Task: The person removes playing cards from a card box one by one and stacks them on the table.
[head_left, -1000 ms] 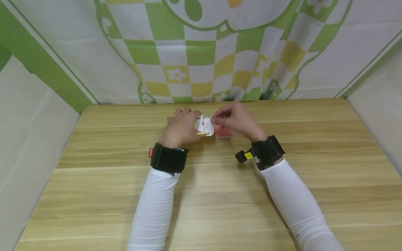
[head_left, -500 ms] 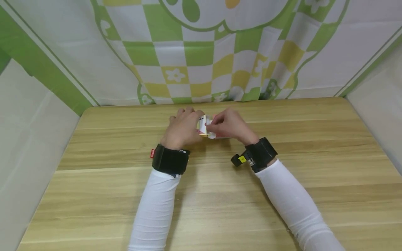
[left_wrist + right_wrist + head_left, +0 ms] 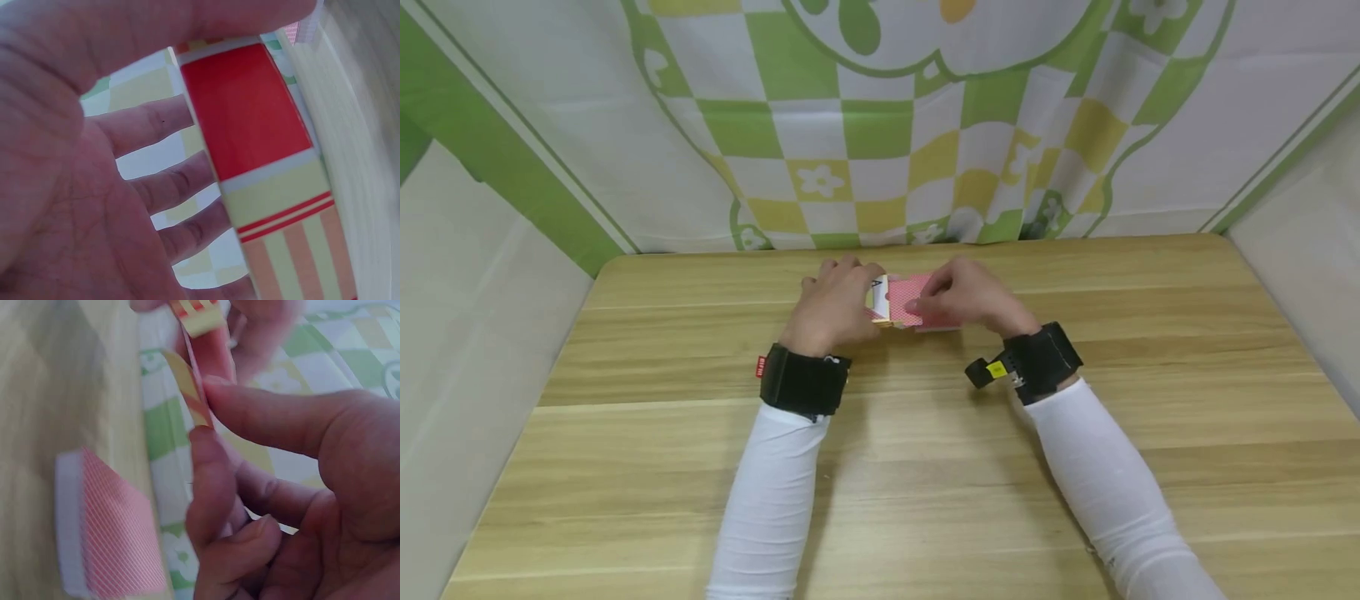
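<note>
My left hand point(image 3: 835, 307) grips a playing card box point(image 3: 250, 119), thumb on one side and fingers on the other. The box's side is red, cream and orange striped; an "A" shows near its end in the head view. My right hand point(image 3: 973, 293) pinches a thin flap point(image 3: 195, 394) between thumb and index finger. Its yellow and orange print matches the box, and it reaches to the box's end. Below the right hand, a stack of red-backed playing cards point(image 3: 122, 540) lies on the table, partly hidden by that hand in the head view.
The wooden table point(image 3: 887, 475) runs wide around both hands. Behind its far edge hangs a green, yellow and white checked curtain point(image 3: 880, 125). Pale walls point(image 3: 467, 333) stand on both sides.
My right hand moved left to the box's end, then drew back right. A red-patterned surface shows there now, where the white inside of the flap showed before. My left hand stays nearly still.
</note>
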Tool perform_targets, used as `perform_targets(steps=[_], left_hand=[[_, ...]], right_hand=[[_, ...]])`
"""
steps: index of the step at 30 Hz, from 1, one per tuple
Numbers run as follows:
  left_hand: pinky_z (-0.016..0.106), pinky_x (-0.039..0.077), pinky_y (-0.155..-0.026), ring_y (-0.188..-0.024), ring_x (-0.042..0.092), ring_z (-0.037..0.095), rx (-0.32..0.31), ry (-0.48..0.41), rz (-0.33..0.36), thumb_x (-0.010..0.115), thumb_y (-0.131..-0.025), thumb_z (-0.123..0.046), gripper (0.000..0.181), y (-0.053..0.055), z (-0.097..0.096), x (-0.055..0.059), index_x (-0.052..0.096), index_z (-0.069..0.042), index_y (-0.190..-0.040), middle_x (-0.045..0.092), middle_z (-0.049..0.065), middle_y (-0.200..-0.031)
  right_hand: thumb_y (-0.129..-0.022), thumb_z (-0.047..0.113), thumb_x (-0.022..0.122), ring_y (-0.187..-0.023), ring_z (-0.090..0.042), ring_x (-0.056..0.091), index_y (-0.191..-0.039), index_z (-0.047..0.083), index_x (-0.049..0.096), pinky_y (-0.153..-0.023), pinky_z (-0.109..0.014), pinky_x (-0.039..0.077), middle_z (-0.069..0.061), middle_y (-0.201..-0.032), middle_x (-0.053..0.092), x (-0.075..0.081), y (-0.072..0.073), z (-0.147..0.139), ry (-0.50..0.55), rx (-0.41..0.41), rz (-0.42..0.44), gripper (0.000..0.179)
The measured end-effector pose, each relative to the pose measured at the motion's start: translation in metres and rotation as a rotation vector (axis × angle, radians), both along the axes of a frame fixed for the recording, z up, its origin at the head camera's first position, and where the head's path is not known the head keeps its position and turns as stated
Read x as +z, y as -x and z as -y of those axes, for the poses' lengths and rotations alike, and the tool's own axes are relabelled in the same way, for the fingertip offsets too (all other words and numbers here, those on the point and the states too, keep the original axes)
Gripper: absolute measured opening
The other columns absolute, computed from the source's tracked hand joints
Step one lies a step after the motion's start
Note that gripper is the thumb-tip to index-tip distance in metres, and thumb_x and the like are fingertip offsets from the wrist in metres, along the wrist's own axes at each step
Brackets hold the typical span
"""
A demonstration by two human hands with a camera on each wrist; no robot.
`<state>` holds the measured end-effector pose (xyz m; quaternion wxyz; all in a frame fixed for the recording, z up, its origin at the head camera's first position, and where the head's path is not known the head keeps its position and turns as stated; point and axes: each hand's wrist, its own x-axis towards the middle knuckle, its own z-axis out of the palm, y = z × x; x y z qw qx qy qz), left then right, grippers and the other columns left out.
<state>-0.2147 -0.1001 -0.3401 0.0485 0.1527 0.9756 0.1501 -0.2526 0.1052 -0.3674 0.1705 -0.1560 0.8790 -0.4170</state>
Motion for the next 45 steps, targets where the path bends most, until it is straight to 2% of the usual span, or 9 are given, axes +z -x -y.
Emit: perform_targets(steps=[3, 7, 10, 13, 17, 22, 27, 37, 45], left_hand=[[0.054, 0.032, -0.084, -0.103, 0.04, 0.03, 0.007, 0.002, 0.009, 0.074, -0.062, -0.029, 0.061, 0.001, 0.002, 0.0, 0.054, -0.018, -0.12, 0.047, 0.004, -0.107], [0.056, 0.031, -0.086, -0.107, 0.041, 0.03, 0.008, 0.015, 0.018, 0.074, -0.062, -0.028, 0.066, 0.002, 0.003, 0.002, 0.053, -0.018, -0.124, 0.048, 0.005, -0.112], [0.055, 0.031, -0.085, -0.106, 0.04, 0.031, 0.003, 0.018, 0.014, 0.074, -0.062, -0.027, 0.065, 0.002, 0.002, 0.002, 0.054, -0.018, -0.123, 0.048, 0.006, -0.111], [0.053, 0.032, -0.084, -0.104, 0.04, 0.03, -0.01, 0.025, 0.005, 0.075, -0.064, -0.031, 0.063, 0.001, 0.0, 0.0, 0.054, -0.019, -0.122, 0.048, 0.005, -0.109], [0.051, 0.033, -0.082, -0.1, 0.039, 0.028, -0.031, 0.023, 0.0, 0.075, -0.064, -0.038, 0.063, 0.0, -0.004, -0.001, 0.054, -0.019, -0.121, 0.048, 0.004, -0.107], [0.05, 0.032, -0.082, -0.099, 0.038, 0.026, -0.034, 0.01, 0.003, 0.076, -0.062, -0.035, 0.065, -0.001, -0.004, -0.001, 0.054, -0.02, -0.122, 0.047, 0.002, -0.106], [0.048, 0.032, -0.081, -0.099, 0.038, 0.026, -0.041, 0.003, 0.016, 0.075, -0.062, -0.031, 0.065, -0.001, -0.004, 0.001, 0.054, -0.02, -0.123, 0.047, 0.002, -0.107], [0.049, 0.032, -0.081, -0.099, 0.039, 0.027, -0.049, 0.013, 0.022, 0.074, -0.062, -0.025, 0.064, -0.001, -0.002, 0.001, 0.055, -0.018, -0.123, 0.047, 0.003, -0.109], [0.046, 0.033, -0.078, -0.094, 0.04, 0.025, -0.021, -0.003, 0.026, 0.072, -0.059, -0.021, 0.061, -0.001, 0.006, -0.002, 0.057, -0.017, -0.118, 0.048, 0.004, -0.105]], right_hand=[[-0.074, 0.036, 0.073, -0.071, -0.021, 0.049, -0.075, 0.011, 0.068, -0.061, -0.031, 0.038, -0.006, -0.075, 0.059, 0.004, 0.001, -0.01, 0.008, 0.015, 0.033, 0.026], [-0.073, 0.038, 0.073, -0.073, -0.025, 0.056, -0.081, 0.008, 0.067, -0.066, -0.033, 0.041, -0.01, -0.076, 0.062, 0.008, 0.002, -0.021, 0.01, 0.015, 0.033, 0.031], [-0.071, 0.039, 0.074, -0.081, -0.024, 0.057, -0.097, 0.01, 0.065, -0.07, -0.034, 0.042, -0.009, -0.086, 0.062, 0.011, 0.002, -0.021, -0.031, -0.001, -0.052, 0.039], [-0.073, 0.038, 0.072, -0.089, -0.018, 0.053, -0.11, 0.016, 0.061, -0.072, -0.033, 0.042, -0.002, -0.096, 0.059, 0.013, 0.002, -0.015, -0.113, 0.02, -0.197, 0.044], [-0.079, 0.033, 0.068, -0.087, -0.014, 0.055, -0.109, 0.016, 0.064, -0.072, -0.03, 0.042, 0.003, -0.095, 0.061, 0.01, 0.002, -0.006, -0.131, 0.105, -0.289, 0.035], [-0.08, 0.027, 0.068, -0.076, -0.016, 0.057, -0.096, 0.012, 0.068, -0.067, -0.031, 0.044, 0.001, -0.085, 0.065, 0.001, 0.007, -0.007, -0.019, 0.103, -0.199, 0.022], [-0.08, 0.024, 0.069, -0.077, -0.021, 0.056, -0.094, 0.013, 0.069, -0.066, -0.034, 0.044, -0.003, -0.087, 0.065, -0.003, 0.011, -0.017, 0.061, 0.081, -0.067, 0.019], [-0.082, 0.023, 0.067, -0.091, -0.025, 0.054, -0.102, 0.008, 0.066, -0.083, -0.041, 0.042, -0.009, -0.098, 0.063, -0.01, 0.022, -0.044, 0.172, 0.155, 0.098, 0.026], [-0.083, 0.017, 0.064, -0.082, -0.022, 0.053, -0.102, 0.0, 0.06, -0.081, -0.045, 0.041, -0.012, -0.091, 0.059, -0.003, 0.021, -0.063, 0.261, -0.008, 0.184, 0.026]])
